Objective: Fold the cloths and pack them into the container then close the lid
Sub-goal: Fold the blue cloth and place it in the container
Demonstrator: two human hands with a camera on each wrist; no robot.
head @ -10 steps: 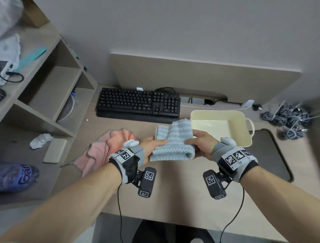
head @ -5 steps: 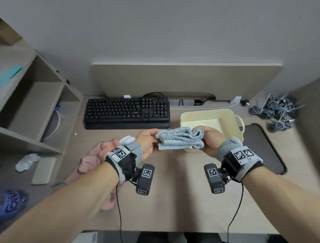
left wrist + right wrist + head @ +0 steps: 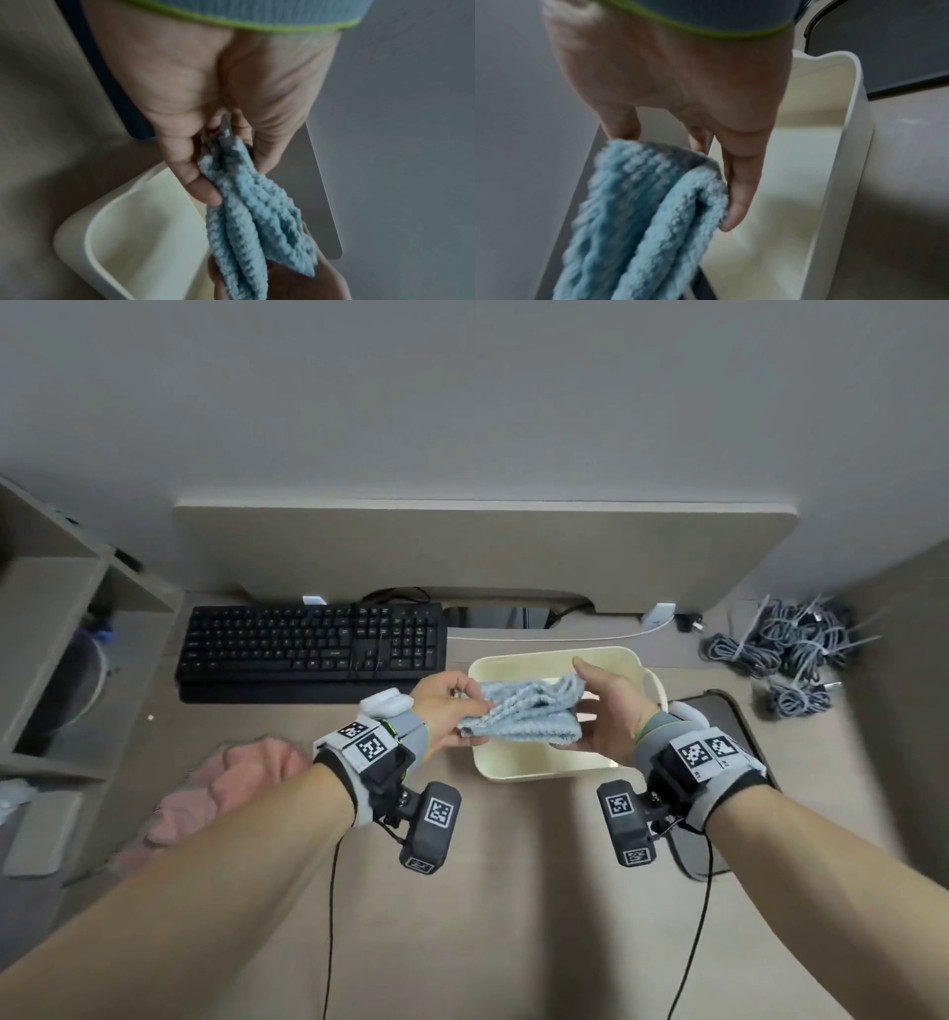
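Head view, centre of frame: the folded blue cloth [image 3: 521, 713] is held in the air between both hands, directly above the open cream container [image 3: 554, 765]. The left hand [image 3: 449, 708] pinches the cloth's left end, thumb and fingers pressed together on the bunched layers, as the left wrist view shows. The right hand [image 3: 606, 706] takes the right end, thumb above and fingers beneath; in the right wrist view one straight finger lies along the folded edge. Gripping both ends probably keeps the layers stacked, so that the fold does not open while the cloth is lowered. The container appears to hold nothing as yet: its bare floor shows under the cloth in all three views. A pink cloth [image 3: 231, 783] lies crumpled at left of centre, partly behind the left forearm, apparently not yet folded. A dark flat panel [image 3: 719, 726] lies just right of the container; it may be the lid, though this cannot be confirmed. A keyboard [image 3: 313, 644] sits at upper left of the container.
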